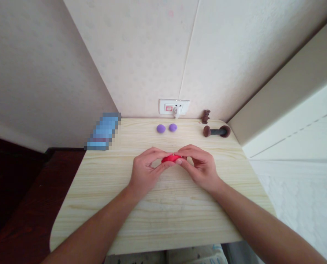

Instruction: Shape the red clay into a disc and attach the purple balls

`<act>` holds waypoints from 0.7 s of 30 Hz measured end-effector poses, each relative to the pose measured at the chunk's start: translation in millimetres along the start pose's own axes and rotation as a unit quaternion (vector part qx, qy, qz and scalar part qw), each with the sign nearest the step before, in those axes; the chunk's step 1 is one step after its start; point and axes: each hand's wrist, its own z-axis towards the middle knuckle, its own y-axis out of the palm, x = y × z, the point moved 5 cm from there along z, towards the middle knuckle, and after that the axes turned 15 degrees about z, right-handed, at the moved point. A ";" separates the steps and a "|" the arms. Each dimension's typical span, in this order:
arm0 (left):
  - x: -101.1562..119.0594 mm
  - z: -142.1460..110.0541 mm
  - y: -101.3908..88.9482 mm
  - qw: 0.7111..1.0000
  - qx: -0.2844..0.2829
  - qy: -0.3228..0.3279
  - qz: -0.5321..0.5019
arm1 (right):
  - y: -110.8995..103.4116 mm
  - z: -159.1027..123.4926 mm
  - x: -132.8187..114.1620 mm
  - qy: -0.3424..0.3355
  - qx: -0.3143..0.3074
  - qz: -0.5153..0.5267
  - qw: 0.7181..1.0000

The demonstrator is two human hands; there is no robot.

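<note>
Both my hands meet over the middle of a pale wooden table (158, 212). Between their fingertips is a small red lump of clay (171, 158), flattened and held just above the tabletop. My left hand (145, 171) pinches its left side with curled fingers. My right hand (199, 165) pinches its right side the same way. Most of the lump is hidden by my fingers.
Two purple clay balls (166, 128) lie side by side near the table's far edge. To their right lies a brown dumbbell-shaped piece (216, 131), with a small brown figure (206, 116) behind it. A wall socket (174, 106) is on the wall. A blurred blue object (103, 132) lies at far left.
</note>
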 end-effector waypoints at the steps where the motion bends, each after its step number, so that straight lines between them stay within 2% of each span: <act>1: -0.5 -0.1 0.5 1.000 0.000 -0.010 -0.008 | -0.6 -0.1 0.7 0.008 0.008 0.006 1.000; 6: 0.5 2.0 -0.3 0.999 0.007 -0.031 -0.016 | -1.8 -2.0 5.9 0.055 0.024 0.064 0.996; 11: 5.6 2.8 -0.6 1.000 -0.005 0.007 0.015 | 1.1 -0.6 0.3 0.013 -0.014 -0.003 1.000; 14: 6.2 1.2 0.4 1.000 -0.008 0.010 0.028 | 1.0 -0.3 -1.7 0.001 -0.016 -0.013 1.000; 18: 3.3 0.2 0.7 1.000 -0.001 -0.008 0.005 | 0.0 -2.4 0.3 0.022 -0.003 0.003 1.000; 21: 3.9 1.1 -0.6 1.000 0.002 0.004 0.011 | 0.9 -4.3 3.0 0.051 -0.003 0.033 0.998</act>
